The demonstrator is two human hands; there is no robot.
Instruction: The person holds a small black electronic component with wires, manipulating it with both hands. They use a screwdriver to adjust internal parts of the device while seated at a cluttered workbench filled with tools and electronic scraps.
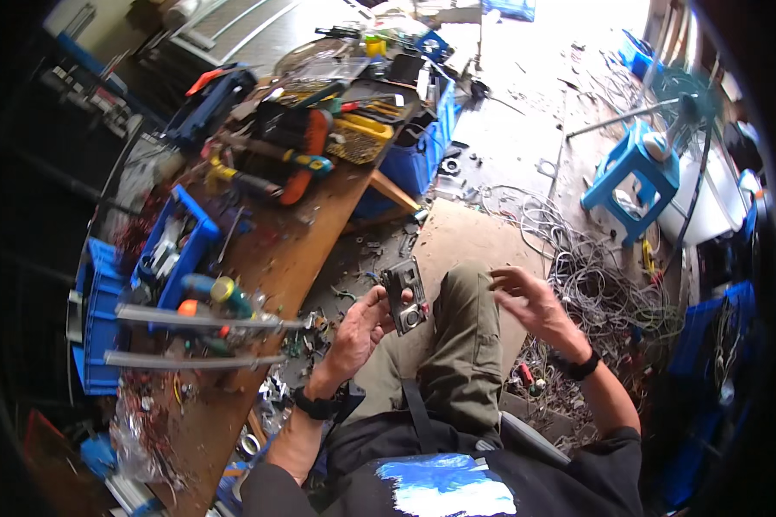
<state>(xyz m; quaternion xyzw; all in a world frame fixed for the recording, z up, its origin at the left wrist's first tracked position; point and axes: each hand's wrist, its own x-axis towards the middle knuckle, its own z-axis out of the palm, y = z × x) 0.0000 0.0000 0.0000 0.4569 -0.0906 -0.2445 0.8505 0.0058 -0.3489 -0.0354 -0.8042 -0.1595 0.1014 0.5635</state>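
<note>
My left hand [359,332] is closed on a small dark rectangular device part [405,295], pinched at its left edge over my lap. The part has round fittings, one of them ringed in silver near the lower end, and a small red spot beside it. Its exact kind I cannot make out. To the right, over my right knee [470,297], my right hand [536,303] is raised with nothing in it. Its fingers are apart and slightly blurred, well away from the part.
A wooden workbench [315,250] on the left carries pliers, screwdrivers [306,161] and blue bins [168,250]. Cardboard [457,228] lies under my legs. Tangled cables [578,267] and scraps cover the floor at right, near a blue stool [634,181] and a fan [688,108].
</note>
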